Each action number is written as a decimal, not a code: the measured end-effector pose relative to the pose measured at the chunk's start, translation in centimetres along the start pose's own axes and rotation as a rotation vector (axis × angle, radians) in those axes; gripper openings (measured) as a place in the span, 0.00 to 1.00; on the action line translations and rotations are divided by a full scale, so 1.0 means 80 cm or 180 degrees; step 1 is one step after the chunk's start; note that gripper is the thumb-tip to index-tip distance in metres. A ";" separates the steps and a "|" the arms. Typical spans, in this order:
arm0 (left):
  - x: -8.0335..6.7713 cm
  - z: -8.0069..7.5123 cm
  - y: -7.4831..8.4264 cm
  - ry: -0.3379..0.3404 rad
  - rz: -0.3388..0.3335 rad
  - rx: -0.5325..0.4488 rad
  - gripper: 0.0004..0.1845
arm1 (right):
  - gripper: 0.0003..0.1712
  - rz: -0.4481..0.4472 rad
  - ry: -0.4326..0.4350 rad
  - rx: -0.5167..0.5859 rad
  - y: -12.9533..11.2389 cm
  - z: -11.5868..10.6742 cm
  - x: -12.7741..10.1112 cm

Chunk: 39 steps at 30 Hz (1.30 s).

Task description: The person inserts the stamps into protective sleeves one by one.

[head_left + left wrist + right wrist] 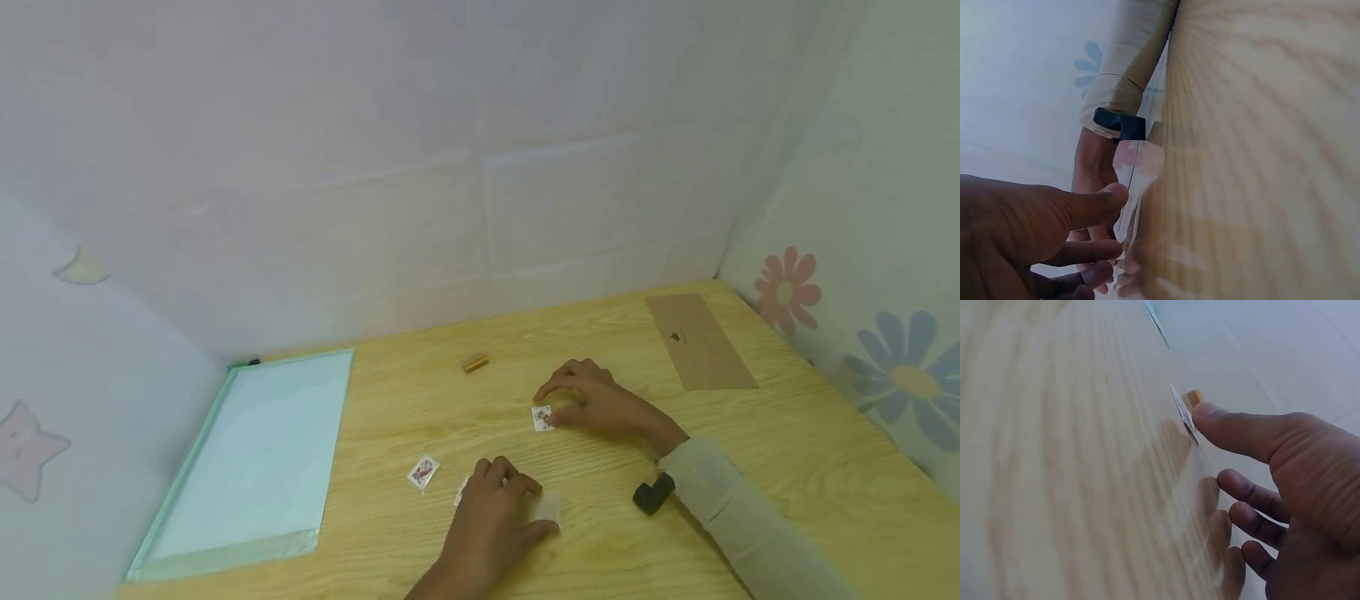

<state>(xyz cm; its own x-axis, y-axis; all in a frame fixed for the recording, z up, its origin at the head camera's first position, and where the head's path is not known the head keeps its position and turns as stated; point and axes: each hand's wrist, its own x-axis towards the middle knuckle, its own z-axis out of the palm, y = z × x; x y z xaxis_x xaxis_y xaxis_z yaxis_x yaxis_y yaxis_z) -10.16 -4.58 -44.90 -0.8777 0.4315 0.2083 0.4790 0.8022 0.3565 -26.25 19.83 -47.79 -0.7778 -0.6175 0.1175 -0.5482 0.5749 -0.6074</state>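
Note:
My right hand (581,404) rests on the wooden table (787,467), its thumb tip touching a small picture card (542,418). In the right wrist view the thumb (1235,428) meets the card (1180,409) at its edge, which stands slightly off the wood, and the other fingers touch the table beside it. My left hand (498,504) lies palm down nearer me. Its fingertips cover a white card (461,492), and its thumb (1094,203) presses a clear plastic sleeve (1132,187) flat on the table. A second picture card (423,472) lies loose to the left.
A pale green transparent folder (255,467) lies at the left edge. A small gold-brown block (475,362) sits behind the hands, and a brown paper envelope (701,342) lies at the back right. White walls with star and flower stickers close the table in.

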 end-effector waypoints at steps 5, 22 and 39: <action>-0.002 0.007 0.000 -0.0137 0.0056 -0.0085 0.26 | 0.20 -0.0070 0.0087 -0.0083 -0.002 0.006 -0.001; -0.004 0.016 -0.004 -0.0045 0.0310 -0.0533 0.09 | 0.07 -0.0229 0.0207 -0.0125 -0.009 0.009 0.002; 0.013 -0.010 -0.032 0.0419 0.0112 -0.1983 0.23 | 0.14 -0.0237 -0.0116 0.2027 -0.028 -0.007 0.008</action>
<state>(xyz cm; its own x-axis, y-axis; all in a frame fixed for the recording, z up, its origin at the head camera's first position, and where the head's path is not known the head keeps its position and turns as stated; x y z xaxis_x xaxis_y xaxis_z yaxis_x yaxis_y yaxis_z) -12.30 -6.47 -44.88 -0.8713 0.3672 0.3256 0.4602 0.3807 0.8021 -25.66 18.43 -45.90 -0.7275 -0.6678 0.1573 -0.3015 0.1053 -0.9476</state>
